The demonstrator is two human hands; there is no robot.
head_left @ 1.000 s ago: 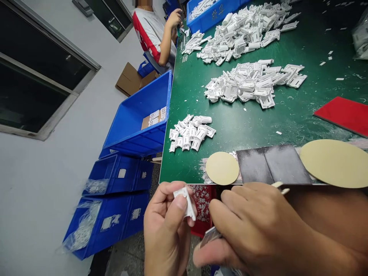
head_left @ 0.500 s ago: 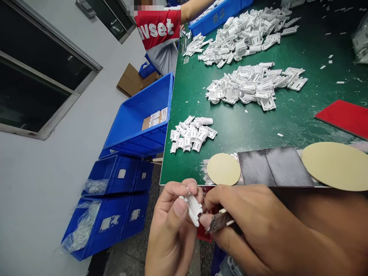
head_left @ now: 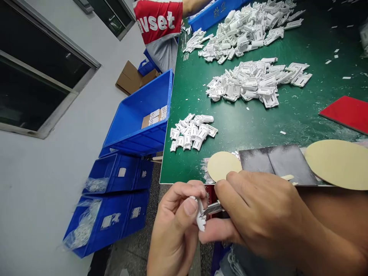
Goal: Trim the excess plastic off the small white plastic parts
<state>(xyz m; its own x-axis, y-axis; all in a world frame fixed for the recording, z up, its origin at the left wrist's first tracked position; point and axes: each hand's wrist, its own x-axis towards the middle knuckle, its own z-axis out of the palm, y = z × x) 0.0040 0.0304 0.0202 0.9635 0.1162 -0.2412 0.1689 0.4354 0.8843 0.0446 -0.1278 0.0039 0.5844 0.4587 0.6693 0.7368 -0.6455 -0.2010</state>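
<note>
Thumb and fingers of my left hand (head_left: 179,218) pinch a small white plastic part (head_left: 200,220) just off the table's near edge. My right hand (head_left: 258,207) is closed round a utility knife (head_left: 213,208), whose metal blade meets the white part's right side. The right thumb lies close beside the part's lower end. Most of the knife's handle is hidden in the fist; a pale end sticks out behind the knuckles. Beyond the hands, a small pile of similar white parts (head_left: 191,132) lies on the green table (head_left: 184,165).
Larger white piles (head_left: 253,82) lie further back. Along the near edge are yellow discs (head_left: 224,165) and dark abrasive sheets (head_left: 276,161); a red pad (head_left: 346,113) lies right. Blue bins (head_left: 135,126) stand left of the table. A co-worker in a red shirt (head_left: 161,23) stands at the far end.
My right hand has risen and turned, bringing the knife blade up against the white part. The left hand has tilted the part more upright. The view has shifted slightly.
</note>
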